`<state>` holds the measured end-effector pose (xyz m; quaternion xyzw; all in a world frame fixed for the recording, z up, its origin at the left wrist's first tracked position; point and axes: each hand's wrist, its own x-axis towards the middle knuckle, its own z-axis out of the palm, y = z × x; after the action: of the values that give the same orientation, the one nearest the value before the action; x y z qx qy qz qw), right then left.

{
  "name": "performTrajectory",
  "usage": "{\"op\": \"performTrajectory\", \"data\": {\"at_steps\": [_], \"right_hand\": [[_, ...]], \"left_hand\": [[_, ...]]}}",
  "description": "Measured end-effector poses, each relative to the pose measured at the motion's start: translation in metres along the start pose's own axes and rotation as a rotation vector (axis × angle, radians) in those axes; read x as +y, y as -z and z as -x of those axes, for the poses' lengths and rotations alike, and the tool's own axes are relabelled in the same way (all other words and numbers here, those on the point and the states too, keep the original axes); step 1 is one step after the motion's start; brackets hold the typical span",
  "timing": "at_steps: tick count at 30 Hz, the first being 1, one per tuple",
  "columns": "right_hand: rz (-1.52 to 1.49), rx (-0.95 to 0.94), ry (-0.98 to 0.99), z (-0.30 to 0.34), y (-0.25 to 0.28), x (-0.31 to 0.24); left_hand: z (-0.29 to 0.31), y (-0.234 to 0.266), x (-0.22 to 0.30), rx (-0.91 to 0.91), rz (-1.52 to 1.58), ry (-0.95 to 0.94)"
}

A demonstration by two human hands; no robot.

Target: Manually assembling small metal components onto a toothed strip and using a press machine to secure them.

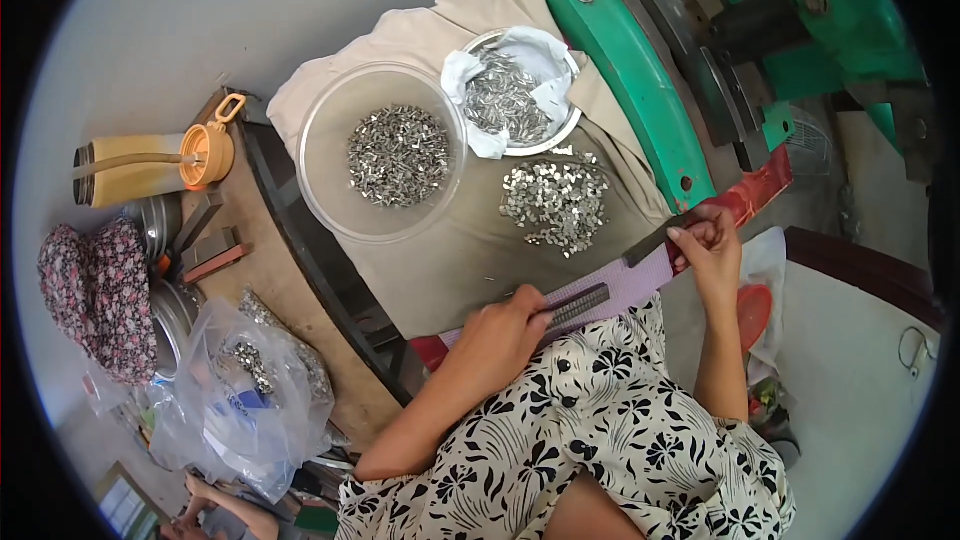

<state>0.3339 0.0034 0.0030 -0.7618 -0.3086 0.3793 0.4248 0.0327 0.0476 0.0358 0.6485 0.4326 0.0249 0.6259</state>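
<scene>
plainly, left hand (503, 333) holds ribbed strip (580, 308); right hand (710, 248) by press edge (686, 183)

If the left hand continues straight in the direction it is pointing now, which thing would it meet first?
Most likely the grey slotted strip, right at the fingertips of the left hand, over the purple cloth. Depth is unclear, so contact is hard to judge.

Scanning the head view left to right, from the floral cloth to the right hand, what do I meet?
Floral cloth → orange bottle lid → round clear tub → left hand → dark slotted piece → dark strip → right hand.
</scene>
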Motion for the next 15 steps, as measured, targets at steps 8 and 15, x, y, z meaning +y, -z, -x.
{"op": "performTrajectory", "data": {"at_steps": [8, 15], "right_hand": [[0.405, -0.095, 0.739, 0.036, -0.035, -0.038], [0.437, -0.552, 0.908, 0.036, -0.105, -0.045]], "left_hand": [[0.031, 0.006, -0.010, 0.290, -0.210, 0.021], [0.017, 0.018, -0.018, 0.552, -0.268, -0.067]]}}
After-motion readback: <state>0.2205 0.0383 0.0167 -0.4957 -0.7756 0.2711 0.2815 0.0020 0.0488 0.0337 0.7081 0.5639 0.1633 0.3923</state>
